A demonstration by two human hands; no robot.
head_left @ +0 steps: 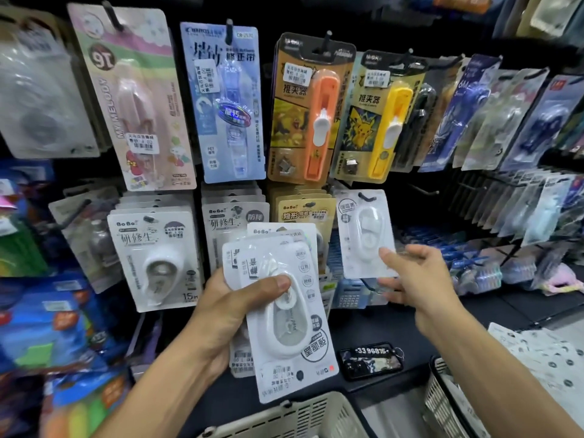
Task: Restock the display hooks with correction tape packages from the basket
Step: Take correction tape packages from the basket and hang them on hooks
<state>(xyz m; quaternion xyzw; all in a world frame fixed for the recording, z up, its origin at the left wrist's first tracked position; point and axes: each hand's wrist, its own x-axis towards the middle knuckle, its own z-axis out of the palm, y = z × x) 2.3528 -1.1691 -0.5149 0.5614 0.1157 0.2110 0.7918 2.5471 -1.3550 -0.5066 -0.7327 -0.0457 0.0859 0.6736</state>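
My left hand [234, 306] grips a small stack of white correction tape packages [286, 324], held upside down, thumb pressed across the top one. One matching white package [366, 233] hangs on a black hook [366, 196] in the lower row. My right hand [420, 279] is just below and right of that hanging package, its fingers loosely spread, the fingertips at the package's lower right corner and holding nothing. The beige basket [303, 415] sits at the bottom of the view, below my left forearm.
Hooks above carry other carded goods: a pink tape [132, 99], a blue tape [226, 102], orange [311, 112] and yellow [376, 118] clip pushers. BoBo tape packs [158, 257] hang at lower left. A black tag [371, 358] lies on the shelf. A second basket [442, 403] stands at right.
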